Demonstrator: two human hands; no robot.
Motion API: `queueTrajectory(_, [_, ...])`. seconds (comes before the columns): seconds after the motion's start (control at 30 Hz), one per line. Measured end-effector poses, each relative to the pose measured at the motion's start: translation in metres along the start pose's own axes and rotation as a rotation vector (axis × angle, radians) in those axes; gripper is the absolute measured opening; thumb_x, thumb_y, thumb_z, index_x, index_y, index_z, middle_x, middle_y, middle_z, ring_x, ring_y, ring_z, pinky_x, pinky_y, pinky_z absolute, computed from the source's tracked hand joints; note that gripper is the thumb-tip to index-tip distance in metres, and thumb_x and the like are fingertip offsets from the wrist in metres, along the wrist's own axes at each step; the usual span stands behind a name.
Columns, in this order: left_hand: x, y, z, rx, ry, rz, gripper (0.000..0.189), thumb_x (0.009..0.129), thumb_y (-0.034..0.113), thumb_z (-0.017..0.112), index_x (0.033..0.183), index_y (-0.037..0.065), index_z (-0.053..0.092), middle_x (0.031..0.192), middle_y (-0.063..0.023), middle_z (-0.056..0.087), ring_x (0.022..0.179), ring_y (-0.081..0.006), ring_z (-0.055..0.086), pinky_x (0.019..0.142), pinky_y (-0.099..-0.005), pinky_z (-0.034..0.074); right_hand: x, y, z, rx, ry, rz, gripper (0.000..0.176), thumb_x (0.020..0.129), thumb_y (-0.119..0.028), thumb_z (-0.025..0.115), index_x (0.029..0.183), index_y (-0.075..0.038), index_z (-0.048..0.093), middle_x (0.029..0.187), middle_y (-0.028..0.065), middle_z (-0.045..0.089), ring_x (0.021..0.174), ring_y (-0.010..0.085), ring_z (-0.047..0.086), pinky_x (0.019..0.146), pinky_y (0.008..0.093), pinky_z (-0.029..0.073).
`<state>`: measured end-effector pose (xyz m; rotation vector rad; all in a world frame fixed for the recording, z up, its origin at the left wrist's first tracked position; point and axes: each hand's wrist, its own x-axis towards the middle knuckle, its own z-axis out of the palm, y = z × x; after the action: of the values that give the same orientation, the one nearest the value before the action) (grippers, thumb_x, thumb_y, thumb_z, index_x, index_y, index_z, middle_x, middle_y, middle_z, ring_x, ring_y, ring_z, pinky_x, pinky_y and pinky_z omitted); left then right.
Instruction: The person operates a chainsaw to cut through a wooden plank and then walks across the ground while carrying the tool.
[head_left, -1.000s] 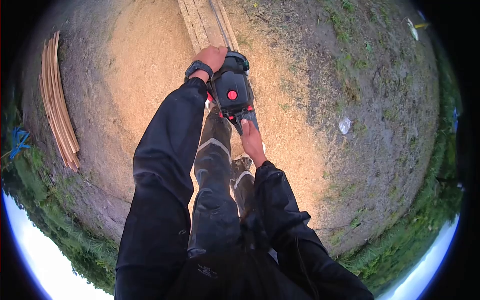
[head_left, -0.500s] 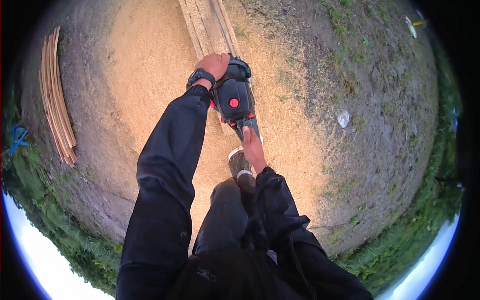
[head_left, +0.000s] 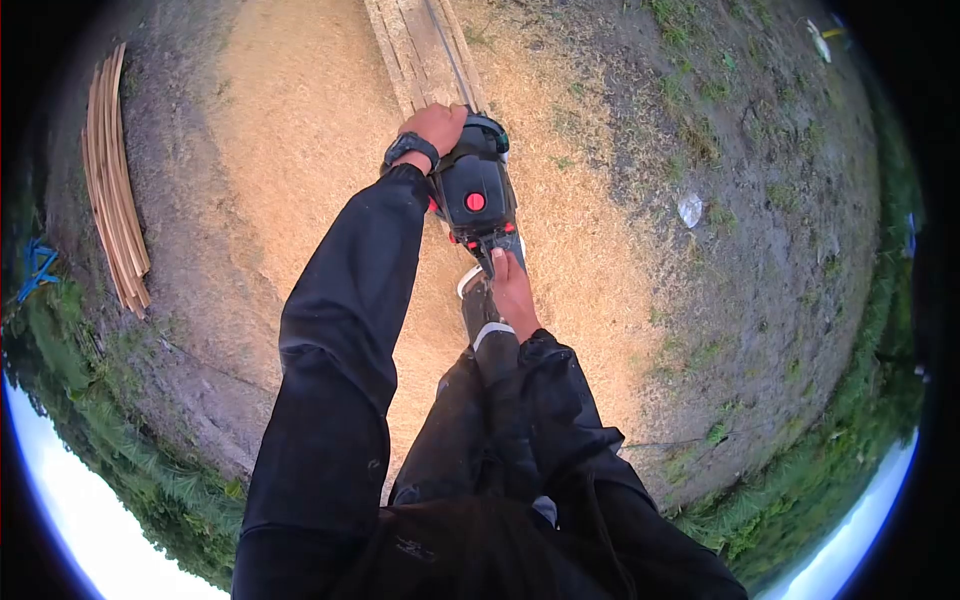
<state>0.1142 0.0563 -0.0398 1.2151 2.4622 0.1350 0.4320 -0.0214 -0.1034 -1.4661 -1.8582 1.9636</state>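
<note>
A black chainsaw [head_left: 474,185] with red knobs sits low between my arms, its long bar pointing away from me over a wooden plank [head_left: 412,50]. My left hand [head_left: 436,127], with a dark watch on the wrist, is closed round the front handle. At the back, my right hand [head_left: 513,294] grips the rear handle, the thumb lying on top. The bar runs along the plank's length near its right side. Most of the fingers of my right hand are hidden under the handle.
Sawdust [head_left: 300,130] covers the ground around the plank. A stack of long boards [head_left: 112,190] lies at the left. My boot [head_left: 478,300] is just behind the saw. To the right are grassy soil and a clear plastic scrap [head_left: 690,210].
The chainsaw and both hands have shifted very slightly to the right in view. My legs have moved a little, and both hands keep their hold.
</note>
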Motion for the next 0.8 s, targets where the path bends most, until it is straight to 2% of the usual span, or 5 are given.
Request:
queueTrajectory(0.07, [-0.017,0.007,0.005,-0.074,0.007,-0.072,0.049,0.1,0.037,0.036,0.112,0.004,0.069,0.114,-0.0291,0.068,0.105,-0.0482,0.066,0.094,-0.0536,0.052,-0.012,0.013,-0.001,-0.057,0.031,-0.055,0.057,0.109,-0.054,0.037,0.108,-0.001,0.059,0.076,0.0146,0.057,0.067,0.0229,0.06,0.065,0.0386,0.047])
queueTrajectory(0.1, [-0.027,0.014,0.001,-0.077,0.006,-0.069,0.049,0.1,0.037,0.036,0.112,0.004,0.069,0.114,-0.0291,0.068,0.105,-0.0482,0.066,0.094,-0.0536,0.052,-0.02,0.015,-0.005,-0.058,0.036,-0.054,0.057,0.109,-0.054,0.037,0.108,-0.001,0.059,0.076,0.0146,0.057,0.067,0.0229,0.06,0.065,0.0386,0.047])
queueTrajectory(0.27, [-0.063,0.034,0.008,-0.167,-0.005,-0.197,0.057,0.097,0.045,0.036,0.107,0.004,0.073,0.113,-0.0293,0.069,0.107,-0.0491,0.064,0.097,-0.0542,0.05,-0.05,0.031,-0.01,-0.08,0.032,-0.03,0.059,0.108,-0.056,0.037,0.109,0.0,0.058,0.08,0.0157,0.059,0.07,0.027,0.059,0.07,0.0421,0.048])
queueTrajectory(0.33, [-0.073,0.036,0.022,-0.17,0.0,-0.184,0.056,0.097,0.044,0.036,0.108,0.004,0.073,0.113,-0.0286,0.069,0.107,-0.0488,0.064,0.097,-0.054,0.05,-0.065,0.038,-0.017,-0.067,-0.013,0.05,0.056,0.108,-0.054,0.035,0.12,-0.004,0.058,0.109,0.0323,0.067,0.107,0.0549,0.059,0.089,0.0567,0.046])
queueTrajectory(0.8, [-0.155,0.069,0.069,-0.094,0.012,-0.021,0.052,0.098,0.041,0.037,0.108,0.004,0.072,0.112,-0.0281,0.069,0.105,-0.0479,0.065,0.094,-0.0538,0.051,-0.122,0.111,-0.035,-0.032,-0.053,0.09,0.055,0.108,-0.052,0.036,0.122,-0.003,0.059,0.11,0.0317,0.067,0.11,0.0536,0.059,0.092,0.0549,0.046])
